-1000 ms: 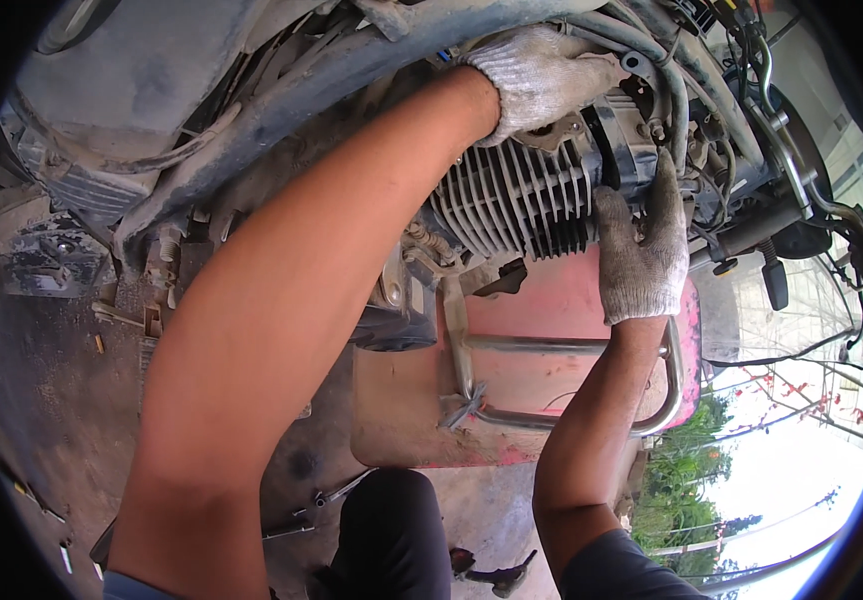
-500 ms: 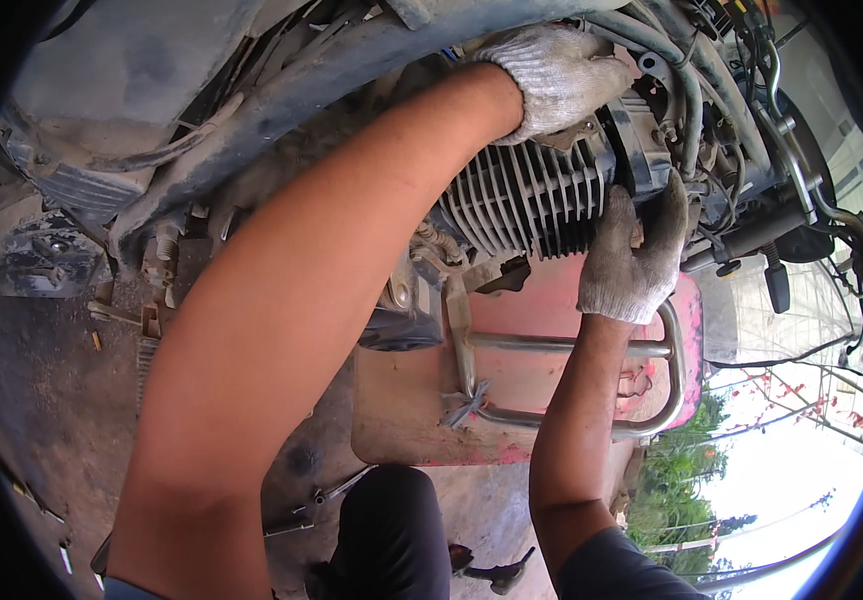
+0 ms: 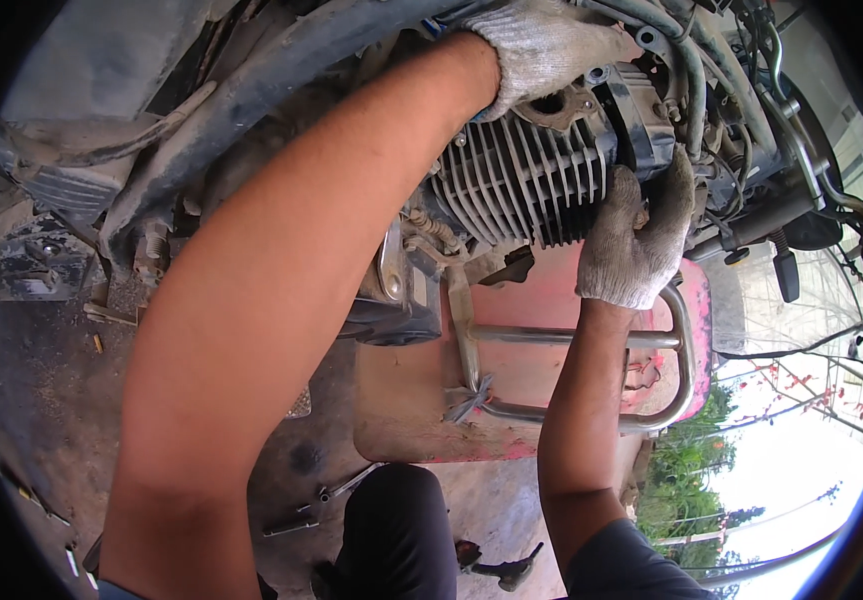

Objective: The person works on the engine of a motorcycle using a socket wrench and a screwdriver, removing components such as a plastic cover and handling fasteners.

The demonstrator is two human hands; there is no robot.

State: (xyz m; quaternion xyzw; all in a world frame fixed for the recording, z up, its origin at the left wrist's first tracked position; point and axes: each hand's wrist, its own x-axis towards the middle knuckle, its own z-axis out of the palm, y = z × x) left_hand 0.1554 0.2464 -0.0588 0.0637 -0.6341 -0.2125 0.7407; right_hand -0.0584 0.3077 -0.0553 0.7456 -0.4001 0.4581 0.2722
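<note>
A motorcycle engine's finned cylinder (image 3: pixel 521 185) fills the upper middle, with an open round port on its upper side. Against its right side sits a black cylinder head cover (image 3: pixel 644 125), a dark gap showing between the two. My right hand (image 3: pixel 636 235), in a dirty white knit glove, grips the cover's lower end, thumb on one side and fingers on the other. At the top edge my left hand (image 3: pixel 541 55), gloved alike, closes over the cover's upper end. Its fingertips are partly hidden.
A dark frame tube (image 3: pixel 281 85) crosses the upper left. Cables and hoses (image 3: pixel 696 100) crowd the right of the engine. Below stands a worn red panel (image 3: pixel 406 400) with a bent metal tube rack (image 3: pixel 571 338). Loose tools (image 3: pixel 351 482) lie on the dirty floor.
My left hand has shifted up and slightly left, uncovering the round port. My right hand has risen slightly, still at the cover's lower end.
</note>
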